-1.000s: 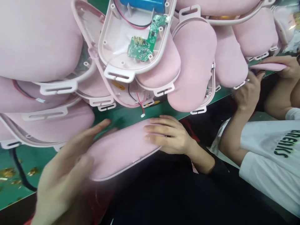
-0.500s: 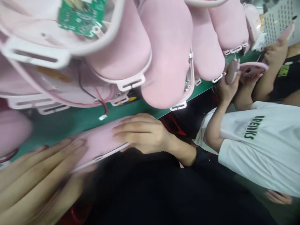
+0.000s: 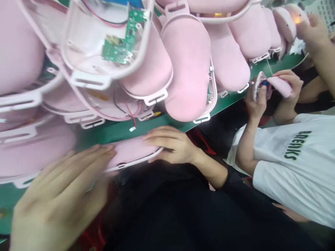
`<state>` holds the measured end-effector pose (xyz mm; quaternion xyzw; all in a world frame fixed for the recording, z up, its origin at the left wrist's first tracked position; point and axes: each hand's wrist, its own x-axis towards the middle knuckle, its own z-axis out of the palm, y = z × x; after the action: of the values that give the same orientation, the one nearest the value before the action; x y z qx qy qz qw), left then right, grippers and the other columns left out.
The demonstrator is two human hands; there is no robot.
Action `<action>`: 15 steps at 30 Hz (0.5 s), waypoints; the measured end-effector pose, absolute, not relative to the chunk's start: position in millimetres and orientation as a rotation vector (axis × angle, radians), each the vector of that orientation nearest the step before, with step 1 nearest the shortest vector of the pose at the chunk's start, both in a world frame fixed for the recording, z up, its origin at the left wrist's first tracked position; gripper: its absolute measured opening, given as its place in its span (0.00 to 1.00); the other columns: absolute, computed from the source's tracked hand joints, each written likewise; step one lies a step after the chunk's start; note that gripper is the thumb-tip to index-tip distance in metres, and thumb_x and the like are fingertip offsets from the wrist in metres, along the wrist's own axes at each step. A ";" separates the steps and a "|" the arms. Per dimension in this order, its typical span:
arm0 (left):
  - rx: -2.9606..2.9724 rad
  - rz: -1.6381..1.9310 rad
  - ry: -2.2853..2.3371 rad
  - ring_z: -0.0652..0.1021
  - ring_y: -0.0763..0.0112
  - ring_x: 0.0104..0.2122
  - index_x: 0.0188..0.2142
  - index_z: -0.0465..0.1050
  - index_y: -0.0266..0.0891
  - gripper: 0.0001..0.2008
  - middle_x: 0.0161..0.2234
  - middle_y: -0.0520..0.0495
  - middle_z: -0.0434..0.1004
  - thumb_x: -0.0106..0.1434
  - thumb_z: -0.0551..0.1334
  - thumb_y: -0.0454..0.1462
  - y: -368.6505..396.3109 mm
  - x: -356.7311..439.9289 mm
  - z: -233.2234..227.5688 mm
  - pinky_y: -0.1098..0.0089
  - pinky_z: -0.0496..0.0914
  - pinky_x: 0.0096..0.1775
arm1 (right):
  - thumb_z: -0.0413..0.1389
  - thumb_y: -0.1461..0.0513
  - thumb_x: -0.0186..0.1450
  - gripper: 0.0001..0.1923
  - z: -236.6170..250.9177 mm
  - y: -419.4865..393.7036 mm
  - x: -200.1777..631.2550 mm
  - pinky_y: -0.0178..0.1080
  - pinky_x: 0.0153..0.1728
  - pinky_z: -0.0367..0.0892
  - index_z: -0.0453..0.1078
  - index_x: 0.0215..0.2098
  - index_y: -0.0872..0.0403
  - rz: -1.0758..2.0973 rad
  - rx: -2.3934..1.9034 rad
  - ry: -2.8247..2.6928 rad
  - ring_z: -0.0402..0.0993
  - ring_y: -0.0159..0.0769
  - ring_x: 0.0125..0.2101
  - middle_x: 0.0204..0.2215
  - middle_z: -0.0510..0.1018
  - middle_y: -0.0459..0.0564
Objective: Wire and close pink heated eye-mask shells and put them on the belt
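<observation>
Nearest the camera, our left hand (image 3: 60, 198) lies flat and blurred, fingers spread and not closed on anything, its fingertips touching the near end of a pink padded shell (image 3: 131, 151). The shell lies between our two hands at the near edge of the green bench (image 3: 115, 131). Our right hand (image 3: 172, 144) rests palm down on the shell's other end, fingers extended over the pad and curling at its white rim; it presses rather than grips.

Just beyond our right fingers, a red-and-black lead with a small white plug (image 3: 132, 128) hangs to the bench. Above both hands, a heap of pink shells (image 3: 188, 66) fills the bench. One open shell above our left hand shows a green circuit board (image 3: 120, 47).

Right of our right hand, a co-worker in a white shirt (image 3: 288, 164) holds a pink part (image 3: 280, 87) in both hands (image 3: 258, 101).
</observation>
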<state>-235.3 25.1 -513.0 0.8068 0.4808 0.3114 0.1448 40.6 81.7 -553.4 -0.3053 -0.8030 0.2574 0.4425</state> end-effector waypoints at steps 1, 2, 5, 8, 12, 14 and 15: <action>2.416 0.831 1.394 0.85 0.44 0.56 0.71 0.72 0.54 0.30 0.59 0.46 0.85 0.71 0.68 0.37 28.7 -227.1 -505.3 0.42 0.75 0.62 | 0.61 0.51 0.77 0.19 -555.2 82.4 40.7 0.42 0.61 0.80 0.82 0.51 0.58 0.632 -0.733 -1.934 0.84 0.37 0.54 0.48 0.88 0.55; 2.478 0.772 1.405 0.86 0.44 0.54 0.72 0.70 0.50 0.31 0.59 0.43 0.86 0.71 0.69 0.36 32.0 -218.4 -498.4 0.42 0.75 0.61 | 0.61 0.51 0.77 0.19 -556.6 82.9 40.3 0.43 0.59 0.80 0.81 0.51 0.58 0.633 -0.710 -1.894 0.85 0.37 0.53 0.48 0.88 0.56; 2.604 0.819 1.359 0.88 0.44 0.44 0.70 0.73 0.42 0.32 0.50 0.39 0.90 0.68 0.74 0.32 38.6 -197.0 -489.4 0.46 0.78 0.49 | 0.62 0.51 0.77 0.18 -558.9 82.8 37.8 0.42 0.55 0.82 0.81 0.50 0.59 0.652 -0.642 -1.833 0.85 0.37 0.52 0.46 0.88 0.57; 2.626 1.001 1.295 0.89 0.45 0.39 0.69 0.73 0.40 0.37 0.44 0.38 0.91 0.63 0.74 0.23 39.9 -187.4 -497.6 0.51 0.76 0.40 | 0.62 0.53 0.77 0.15 -561.4 80.3 33.8 0.39 0.52 0.83 0.82 0.47 0.56 0.629 -0.644 -1.834 0.86 0.35 0.49 0.44 0.89 0.53; 2.608 1.161 1.328 0.89 0.48 0.35 0.66 0.77 0.37 0.36 0.37 0.39 0.91 0.60 0.71 0.18 38.6 -181.5 -507.0 0.55 0.73 0.34 | 0.60 0.56 0.78 0.11 -567.9 76.2 28.9 0.41 0.52 0.82 0.83 0.45 0.53 0.571 -0.741 -1.822 0.87 0.34 0.46 0.44 0.89 0.51; 2.613 1.129 1.336 0.89 0.49 0.35 0.65 0.77 0.38 0.34 0.38 0.39 0.91 0.61 0.73 0.20 38.4 -181.6 -503.8 0.55 0.73 0.34 | 0.61 0.56 0.78 0.11 -569.5 75.8 30.1 0.41 0.54 0.82 0.83 0.46 0.53 0.591 -0.727 -1.840 0.87 0.35 0.48 0.44 0.89 0.52; 2.614 1.076 1.330 0.89 0.49 0.36 0.66 0.77 0.38 0.33 0.40 0.39 0.91 0.62 0.74 0.22 38.3 -183.6 -500.7 0.54 0.75 0.36 | 0.62 0.56 0.77 0.11 -569.0 76.1 31.9 0.40 0.54 0.82 0.83 0.46 0.53 0.605 -0.705 -1.854 0.86 0.35 0.49 0.44 0.89 0.52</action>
<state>-183.6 38.3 -500.7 0.8367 0.4258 0.3443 0.0085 31.9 76.1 -569.0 -0.2926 -0.7695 0.2512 0.5090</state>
